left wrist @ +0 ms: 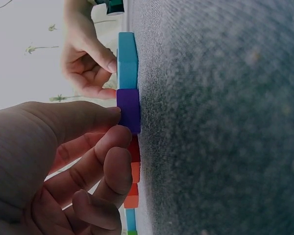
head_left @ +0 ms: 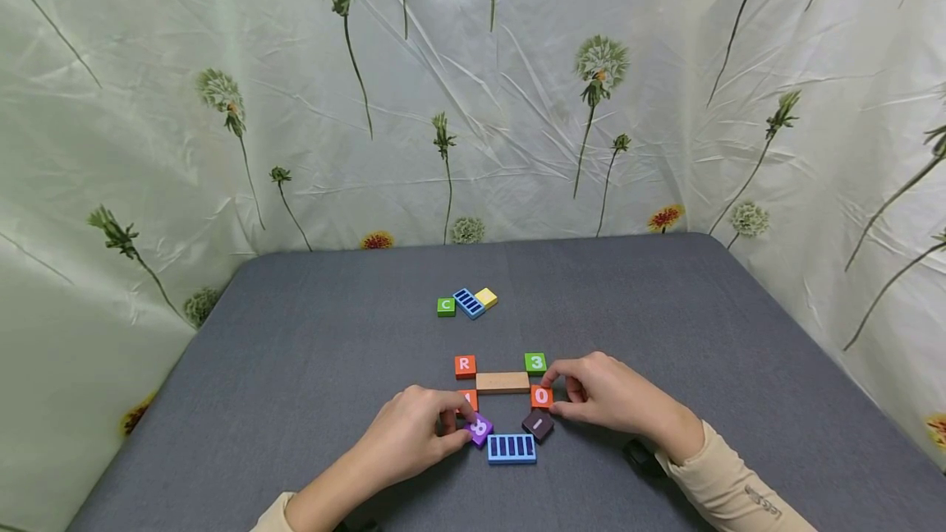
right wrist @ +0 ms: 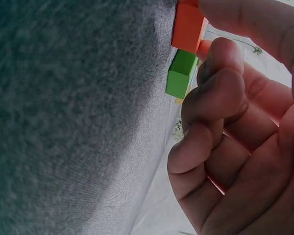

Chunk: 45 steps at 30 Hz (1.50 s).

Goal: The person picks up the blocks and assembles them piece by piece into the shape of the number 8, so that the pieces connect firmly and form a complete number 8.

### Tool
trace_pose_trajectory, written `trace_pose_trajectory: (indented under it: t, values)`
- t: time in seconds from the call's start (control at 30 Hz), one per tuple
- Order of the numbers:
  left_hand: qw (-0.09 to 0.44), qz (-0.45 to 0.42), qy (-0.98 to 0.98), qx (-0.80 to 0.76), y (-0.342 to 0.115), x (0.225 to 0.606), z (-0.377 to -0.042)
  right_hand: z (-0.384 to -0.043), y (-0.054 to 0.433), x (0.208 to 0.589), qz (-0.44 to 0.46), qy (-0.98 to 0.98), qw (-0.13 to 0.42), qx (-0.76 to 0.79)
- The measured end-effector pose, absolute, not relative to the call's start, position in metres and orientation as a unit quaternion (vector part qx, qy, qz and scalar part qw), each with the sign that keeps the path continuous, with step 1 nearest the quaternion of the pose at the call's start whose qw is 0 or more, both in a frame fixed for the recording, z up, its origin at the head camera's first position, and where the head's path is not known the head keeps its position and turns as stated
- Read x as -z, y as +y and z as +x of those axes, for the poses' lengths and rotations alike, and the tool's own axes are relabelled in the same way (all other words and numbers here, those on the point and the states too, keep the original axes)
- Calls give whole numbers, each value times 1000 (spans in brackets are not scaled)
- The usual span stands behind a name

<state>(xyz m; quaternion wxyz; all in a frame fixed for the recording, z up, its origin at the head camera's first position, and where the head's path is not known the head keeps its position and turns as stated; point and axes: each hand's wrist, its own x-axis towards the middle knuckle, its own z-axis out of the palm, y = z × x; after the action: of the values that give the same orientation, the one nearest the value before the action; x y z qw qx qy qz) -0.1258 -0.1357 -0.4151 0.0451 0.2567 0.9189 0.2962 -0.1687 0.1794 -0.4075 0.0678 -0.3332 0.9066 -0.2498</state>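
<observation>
On the dark cloth my left hand (head_left: 420, 429) pinches a purple block (head_left: 479, 428) marked 8 between thumb and index finger. The same purple block (left wrist: 129, 110) shows edge-on under the thumb in the left wrist view. My right hand (head_left: 609, 396) holds an orange block (head_left: 542, 396) marked 0 at its right-hand corners, thumb near and index finger far. Between the hands lie a wooden bar (head_left: 502, 383), a dark block (head_left: 538, 425), tilted, and a blue slotted block (head_left: 512, 449). Another orange block (head_left: 468, 397) is partly hidden by my left fingers.
Beyond the bar sit an orange R block (head_left: 465, 366) and a green 3 block (head_left: 535, 364). Farther back are a green C block (head_left: 447, 307), a second blue slotted block (head_left: 469, 303) and a yellow block (head_left: 486, 298). A flowered curtain (head_left: 517, 146) hangs behind the table (head_left: 332, 310).
</observation>
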Motion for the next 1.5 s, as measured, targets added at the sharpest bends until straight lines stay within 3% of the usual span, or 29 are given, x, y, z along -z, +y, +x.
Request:
trace_pose_trajectory:
  t: [0.9,1.2,1.5]
  values:
    - [52,253,919,-297,-136,414,-125,-167,181,406,-340,902,65,258]
    - [29,259,917,-302,-138,411,-126,-163,183,400,-341,900,61,263]
    - [36,251,922,-294,-140,409,-128,-154,178,398,-338,899,91,265]
